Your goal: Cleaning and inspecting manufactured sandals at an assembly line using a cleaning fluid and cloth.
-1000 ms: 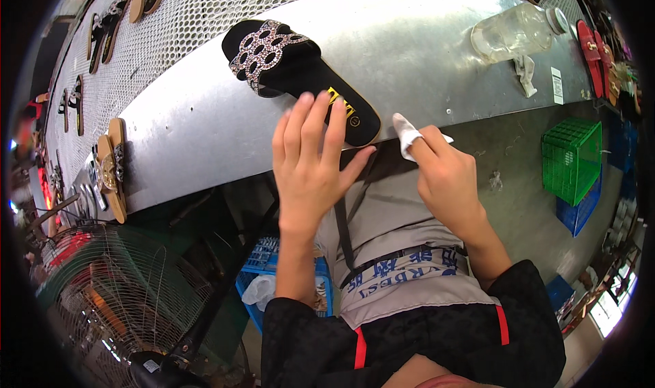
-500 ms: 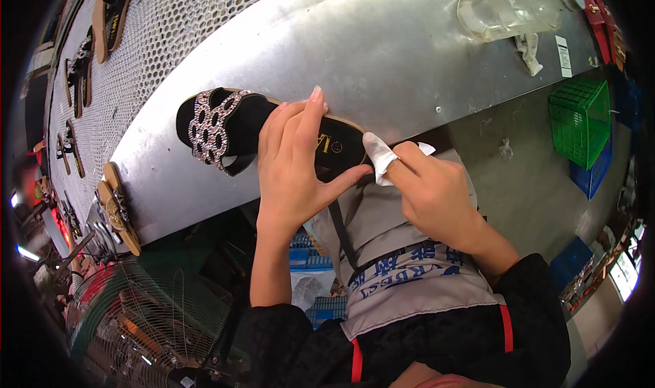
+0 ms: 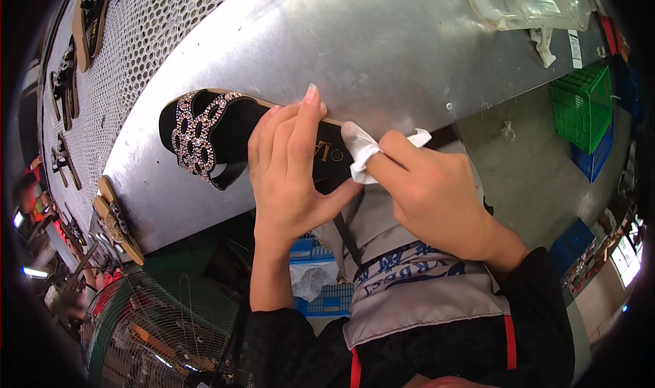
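Shifted from the heel's very edge half a second earlier, a worker's right hand (image 3: 433, 193) curls around a white cloth (image 3: 366, 161), the wrapped fingertip now over the heel of a jewelled black sandal (image 3: 196, 134). Gripping its middle, the left hand (image 3: 286, 183) holds it at a metal table's (image 3: 382, 53) near edge, toe toward ten o'clock; a glass jar (image 3: 522, 4) lies toward one o'clock.

Smooth, glossy metal gleams across the surface (image 3: 382, 53)! And here's the sandal (image 3: 237, 125), matt black inside, its strap (image 3: 194, 141) rough and glittering. White cloth for the rag (image 3: 364, 154), dull grey cloth for the apron (image 3: 423, 309), green plastic for the crate (image 3: 583, 108), and a clear, shiny jar (image 3: 525, 4), glass or perhaps plastic.
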Tool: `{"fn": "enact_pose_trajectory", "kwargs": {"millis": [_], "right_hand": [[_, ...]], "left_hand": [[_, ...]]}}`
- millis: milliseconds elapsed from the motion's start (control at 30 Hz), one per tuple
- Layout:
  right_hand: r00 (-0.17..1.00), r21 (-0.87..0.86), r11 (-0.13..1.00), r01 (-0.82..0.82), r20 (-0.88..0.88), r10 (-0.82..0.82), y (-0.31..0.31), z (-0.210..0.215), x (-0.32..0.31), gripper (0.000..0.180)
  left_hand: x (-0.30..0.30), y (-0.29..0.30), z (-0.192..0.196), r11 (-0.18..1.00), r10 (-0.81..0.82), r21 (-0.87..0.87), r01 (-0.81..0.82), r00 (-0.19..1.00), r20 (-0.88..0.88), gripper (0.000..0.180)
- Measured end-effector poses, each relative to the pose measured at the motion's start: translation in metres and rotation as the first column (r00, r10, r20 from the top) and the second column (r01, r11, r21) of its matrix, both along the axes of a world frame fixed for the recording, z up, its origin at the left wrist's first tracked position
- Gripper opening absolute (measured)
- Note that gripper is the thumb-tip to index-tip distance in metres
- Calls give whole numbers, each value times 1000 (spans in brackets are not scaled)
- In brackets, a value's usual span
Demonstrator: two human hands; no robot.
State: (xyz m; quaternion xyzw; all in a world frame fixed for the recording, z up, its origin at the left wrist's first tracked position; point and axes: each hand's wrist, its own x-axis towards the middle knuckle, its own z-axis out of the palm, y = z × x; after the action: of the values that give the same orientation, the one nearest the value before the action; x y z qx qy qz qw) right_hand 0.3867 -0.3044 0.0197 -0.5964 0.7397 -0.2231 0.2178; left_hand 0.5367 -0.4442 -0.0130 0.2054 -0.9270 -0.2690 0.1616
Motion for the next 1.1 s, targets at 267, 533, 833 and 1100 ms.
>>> {"fn": "enact_pose_trajectory", "kwargs": {"millis": [267, 533, 833, 1100], "right_hand": [[1000, 17, 1000, 8, -7, -8, 3, 2, 2, 18], [999, 0, 999, 47, 21, -47, 6, -1, 4, 19], [997, 36, 997, 71, 40, -72, 51, 2, -5, 37], [961, -49, 970, 236, 158, -226, 83, -4, -3, 54]], "left_hand": [[0, -2, 0, 1000, 14, -6, -14, 1000, 1, 108], [1, 0, -3, 999, 6, -37, -7, 1000, -15, 109], [0, 2, -7, 999, 19, -30, -21, 999, -50, 105], [-36, 15, 16, 872, 323, -434, -226, 932, 166, 90]]}}
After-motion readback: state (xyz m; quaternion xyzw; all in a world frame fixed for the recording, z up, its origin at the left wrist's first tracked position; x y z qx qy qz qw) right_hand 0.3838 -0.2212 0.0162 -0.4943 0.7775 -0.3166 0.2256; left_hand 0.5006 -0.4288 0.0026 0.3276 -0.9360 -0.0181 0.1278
